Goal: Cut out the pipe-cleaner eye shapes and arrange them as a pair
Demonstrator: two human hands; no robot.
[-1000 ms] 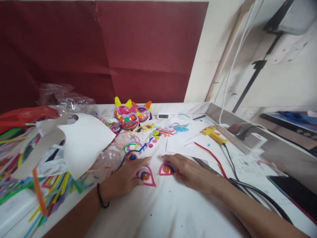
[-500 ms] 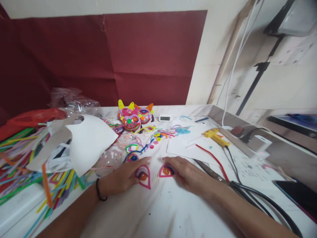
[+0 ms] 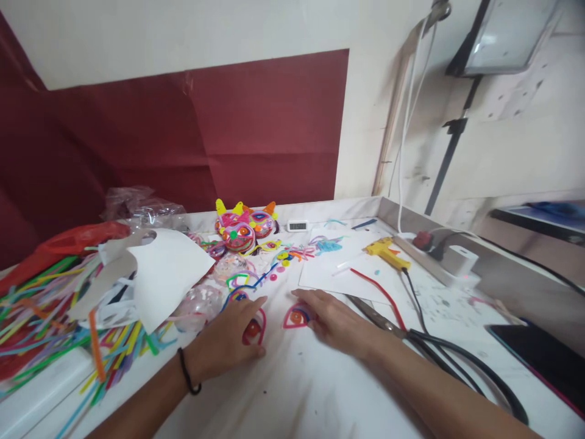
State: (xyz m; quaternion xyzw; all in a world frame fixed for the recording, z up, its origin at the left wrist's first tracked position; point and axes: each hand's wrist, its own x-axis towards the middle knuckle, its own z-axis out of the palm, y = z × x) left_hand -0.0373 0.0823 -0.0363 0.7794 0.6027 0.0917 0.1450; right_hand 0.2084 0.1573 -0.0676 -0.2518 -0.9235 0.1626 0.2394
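Observation:
Two eye shapes made of pipe cleaners, each edged in pink with an orange centre, lie side by side on the white tabletop. My left hand (image 3: 223, 338) curls around the left eye shape (image 3: 253, 329), index finger above it and thumb at its lower end; the palm side hides part of it. My right hand (image 3: 336, 320) holds the outer end of the right eye shape (image 3: 296, 317), whose pointed end faces left. Just beyond my left hand are a blue pipe-cleaner piece (image 3: 258, 281) and a green-edged shape (image 3: 237, 280).
Loose pipe cleaners (image 3: 114, 356) and a cut white sheet (image 3: 167, 274) crowd the left. Decorated animal heads (image 3: 240, 236) sit at the back beside a small digital clock (image 3: 297, 226). To the right are scissors (image 3: 379, 318), a yellow glue gun (image 3: 388, 251), a power strip (image 3: 439, 262) and a phone (image 3: 543, 356).
The left eye shape has turned within my left hand, and my thumb now covers its lower tip. My right hand keeps its place at the other eye shape. The camera view has shifted.

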